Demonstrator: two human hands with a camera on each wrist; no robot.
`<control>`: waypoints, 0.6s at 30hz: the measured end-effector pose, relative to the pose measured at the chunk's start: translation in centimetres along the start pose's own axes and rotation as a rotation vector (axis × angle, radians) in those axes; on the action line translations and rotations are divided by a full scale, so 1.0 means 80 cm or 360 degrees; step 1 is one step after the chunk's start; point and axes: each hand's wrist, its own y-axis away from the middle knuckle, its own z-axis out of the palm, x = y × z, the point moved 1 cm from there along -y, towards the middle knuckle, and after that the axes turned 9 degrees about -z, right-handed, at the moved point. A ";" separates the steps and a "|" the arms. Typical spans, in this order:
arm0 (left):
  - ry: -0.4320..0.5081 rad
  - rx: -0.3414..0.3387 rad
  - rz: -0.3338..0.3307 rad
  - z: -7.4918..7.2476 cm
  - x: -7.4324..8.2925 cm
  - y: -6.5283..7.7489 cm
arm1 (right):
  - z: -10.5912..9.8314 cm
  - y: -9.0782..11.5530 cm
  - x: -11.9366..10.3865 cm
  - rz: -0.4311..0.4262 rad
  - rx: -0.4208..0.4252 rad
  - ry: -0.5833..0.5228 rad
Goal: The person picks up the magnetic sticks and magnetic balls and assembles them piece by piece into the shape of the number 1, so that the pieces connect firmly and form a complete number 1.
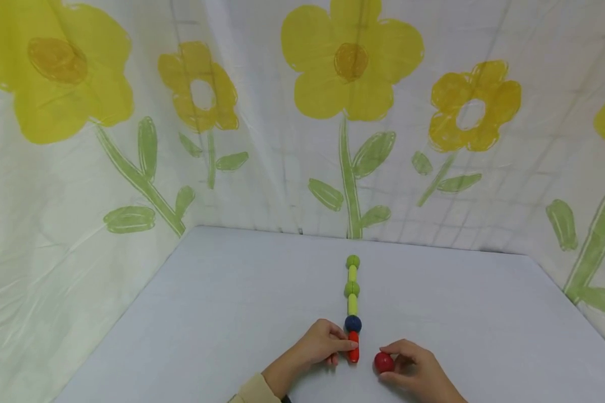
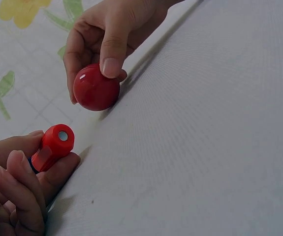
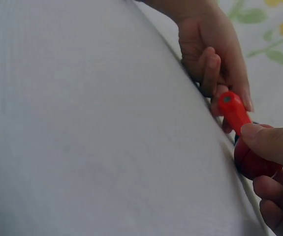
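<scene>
My left hand (image 1: 322, 342) pinches a red rod (image 1: 353, 351) between thumb and fingers at the near end of a chain. A round metal spot shows on the rod's free end (image 2: 62, 135) in the left wrist view. Beyond the rod come a dark blue ball (image 1: 353, 323), a yellow-green rod (image 1: 352, 305), a green ball (image 1: 352, 289), another yellow-green rod (image 1: 352, 273) and a far green ball (image 1: 353, 261), in a straight line. To the right, my right hand (image 1: 417, 369) holds a red ball (image 1: 384, 362) by thumb and fingers, apart from the rod.
Everything lies on a pale table (image 1: 232, 291). A white curtain (image 1: 262, 168) printed with yellow flowers hangs along the far edge and both sides.
</scene>
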 end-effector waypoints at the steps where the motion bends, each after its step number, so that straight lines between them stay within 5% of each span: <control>1: 0.0005 -0.0004 0.0007 0.000 0.000 0.000 | 0.003 0.000 0.000 -0.0050 0.0001 0.0000; 6: 0.0016 -0.0014 0.0028 -0.001 0.000 0.000 | 0.015 0.000 -0.006 -0.0156 -0.0018 -0.0070; 13: 0.0020 -0.0011 0.0052 -0.001 -0.001 0.000 | 0.026 -0.002 -0.017 0.0136 -0.0120 -0.0171; 18: 0.0011 -0.0006 0.0044 -0.001 0.000 0.001 | 0.034 -0.001 -0.021 0.0040 -0.0101 -0.0180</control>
